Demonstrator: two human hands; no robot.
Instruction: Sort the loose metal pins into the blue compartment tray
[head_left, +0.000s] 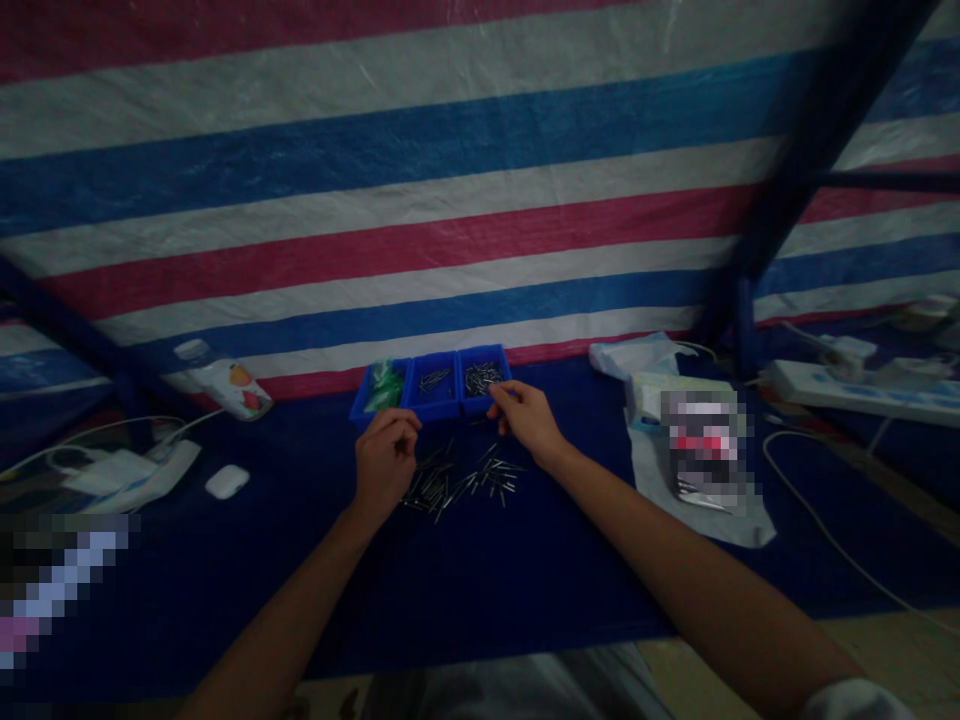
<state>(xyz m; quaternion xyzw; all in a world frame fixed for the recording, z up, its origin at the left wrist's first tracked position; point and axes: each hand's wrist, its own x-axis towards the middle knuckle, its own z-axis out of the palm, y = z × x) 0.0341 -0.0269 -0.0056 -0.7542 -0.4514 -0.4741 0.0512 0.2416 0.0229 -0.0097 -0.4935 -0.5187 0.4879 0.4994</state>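
Three blue bins stand side by side at the back of the blue table. The left bin point(358, 405) holds green and clear plastic, the middle bin point(442, 408) a few thin metal pieces, and the right bin point(504, 362) many small metal pieces. My right hand point(529, 418) is at the front right corner of the right bin, fingers pinched; what they hold is too small to name. My left hand point(386, 460) is closed in front of the left bin, its contents hidden. Between my hands lies a loose pile of slim metal pins point(435, 490).
At the left are a bottle point(238, 390), a white case point(227, 482) and a power strip point(161, 480) with cables. White plastic point(652, 470), a blurred package point(705, 450) and another power strip point(847, 392) lie right. A striped sheet point(450, 220) hangs behind.
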